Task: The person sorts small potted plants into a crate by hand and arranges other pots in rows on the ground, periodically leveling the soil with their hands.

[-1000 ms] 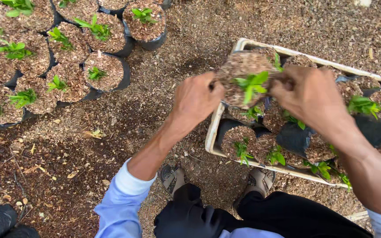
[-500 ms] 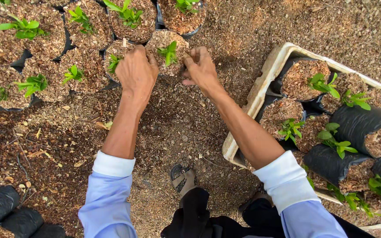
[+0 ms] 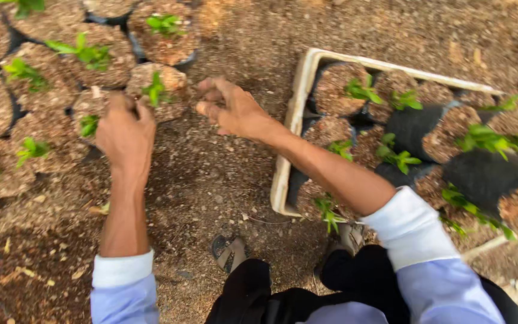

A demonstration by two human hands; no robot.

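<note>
The left hand pinches the seedling bag steady among its row, while the right hand hovers half-open beside.

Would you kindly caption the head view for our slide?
Left hand touches a seedling bag among grouped bags; right hand open beside a tray of seedlings.

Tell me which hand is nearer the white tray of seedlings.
Right. The right hand hangs open just left of the white tray; the left hand rests farther left, on a soil bag.
</note>
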